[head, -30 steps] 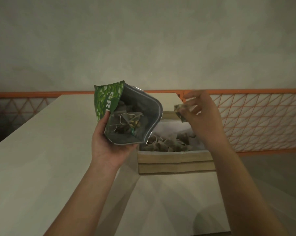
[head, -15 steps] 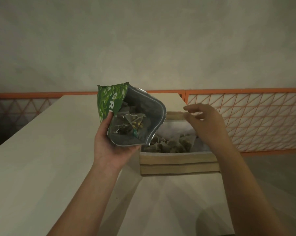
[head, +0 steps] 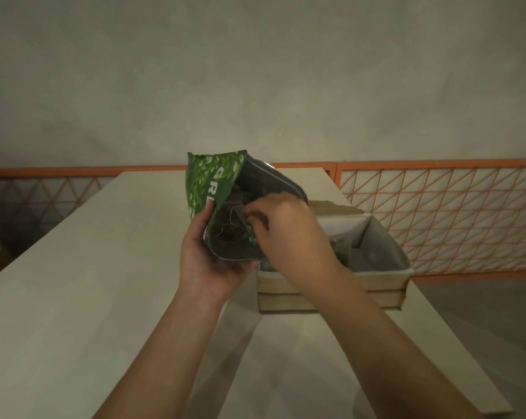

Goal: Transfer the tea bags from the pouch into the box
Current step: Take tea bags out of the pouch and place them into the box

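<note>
Both hands meet at pouch (head: 213,182) mouth, left hand (head: 207,258) gripping, right hand (head: 289,231) inside.

The pouch (head: 213,182) in my left hand (head: 207,261) is glossy printed film outside, with a smooth grey foil-like lining. The box (head: 331,293) looks like matt brown cardboard lined with pale paper, and the tabletop (head: 89,282) under it is a smooth, matt, cream surface.

A green pouch (head: 213,189) is gripped from below by the left hand (head: 208,261). The right hand (head: 289,228) is curled inside its open mouth. A cardboard box (head: 331,294) sits just right, on a pale table (head: 74,282).
</note>
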### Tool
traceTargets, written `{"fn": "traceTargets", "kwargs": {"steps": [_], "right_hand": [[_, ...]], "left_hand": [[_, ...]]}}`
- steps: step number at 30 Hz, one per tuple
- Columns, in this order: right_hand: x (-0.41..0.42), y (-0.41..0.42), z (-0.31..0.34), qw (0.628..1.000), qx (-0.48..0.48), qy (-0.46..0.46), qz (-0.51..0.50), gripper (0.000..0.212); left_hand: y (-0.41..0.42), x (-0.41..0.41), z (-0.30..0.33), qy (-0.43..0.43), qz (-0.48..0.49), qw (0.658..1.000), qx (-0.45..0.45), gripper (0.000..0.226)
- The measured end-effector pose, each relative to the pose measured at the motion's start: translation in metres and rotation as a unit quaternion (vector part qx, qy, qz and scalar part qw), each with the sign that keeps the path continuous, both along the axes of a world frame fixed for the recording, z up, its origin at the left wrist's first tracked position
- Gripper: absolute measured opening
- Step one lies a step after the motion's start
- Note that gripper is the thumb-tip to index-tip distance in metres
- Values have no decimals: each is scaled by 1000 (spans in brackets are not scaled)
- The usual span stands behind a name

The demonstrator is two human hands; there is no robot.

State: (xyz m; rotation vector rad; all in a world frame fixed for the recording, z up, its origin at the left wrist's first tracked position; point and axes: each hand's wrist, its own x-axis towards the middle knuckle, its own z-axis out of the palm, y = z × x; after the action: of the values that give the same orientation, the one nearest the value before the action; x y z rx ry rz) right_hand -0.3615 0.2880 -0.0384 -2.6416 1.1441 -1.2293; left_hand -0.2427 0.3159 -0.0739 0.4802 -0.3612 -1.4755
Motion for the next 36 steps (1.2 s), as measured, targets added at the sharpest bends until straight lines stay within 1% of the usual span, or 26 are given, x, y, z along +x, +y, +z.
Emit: {"fn": "traceTargets", "kwargs": {"steps": [3, 5, 7, 9, 12, 15, 18, 21, 23, 25, 28, 29, 30, 33, 34, 36], "right_hand": [[11, -9, 1, 996, 72, 43, -32, 26], [15, -13, 2, 988, 112, 88, -51, 30], [18, -14, 3, 982, 129, 119, -64, 34], [19, -15, 2, 982, 131, 115, -70, 37], [15, -13, -1, 986, 145, 70, -52, 40], [7, -11, 0, 989, 147, 2, -25, 37], [-5, -8, 3, 991, 115, -72, 11, 33], [-19, 0, 9, 984, 60, -162, 39, 25], [-27, 3, 12, 974, 33, -218, 47, 20], [-36, 1, 16, 959, 39, -277, 45, 16], [-49, -4, 21, 921, 56, -383, 44, 12], [-53, -5, 21, 912, 53, -405, 45, 11], [-56, -7, 21, 911, 52, -408, 43, 11], [-61, -13, 15, 940, 87, -327, 33, 9], [-63, -13, 14, 936, 94, -337, 37, 9], [-66, -11, 15, 898, 89, -429, 49, 9]], "left_hand": [[0, -1, 0, -5, 5, 1000, -1, 43], [-1, 0, 0, -9, 1, 1000, 4, 41], [-2, 1, -1, -13, -4, 1000, 3, 40], [-3, 2, -2, -18, -8, 1000, -2, 40], [-3, 2, -1, -18, -11, 1000, -7, 42], [-2, 2, 1, -13, -22, 1000, -6, 45], [-1, 2, 1, -7, -29, 1000, -9, 50], [-3, 5, 1, 1, -32, 999, -9, 50], [-6, 6, 0, 9, -32, 999, -10, 50], [-7, 7, -2, 15, -35, 999, -13, 50], [-8, 7, -4, 16, -38, 999, -19, 48], [-8, 6, -5, 14, -38, 999, -19, 48], [-8, 6, -5, 14, -37, 999, -19, 48], [-6, 4, -4, 13, -33, 999, -18, 49], [-6, 3, -4, 16, -32, 999, -17, 49], [-6, 3, -3, 18, -36, 999, -17, 49]]}}
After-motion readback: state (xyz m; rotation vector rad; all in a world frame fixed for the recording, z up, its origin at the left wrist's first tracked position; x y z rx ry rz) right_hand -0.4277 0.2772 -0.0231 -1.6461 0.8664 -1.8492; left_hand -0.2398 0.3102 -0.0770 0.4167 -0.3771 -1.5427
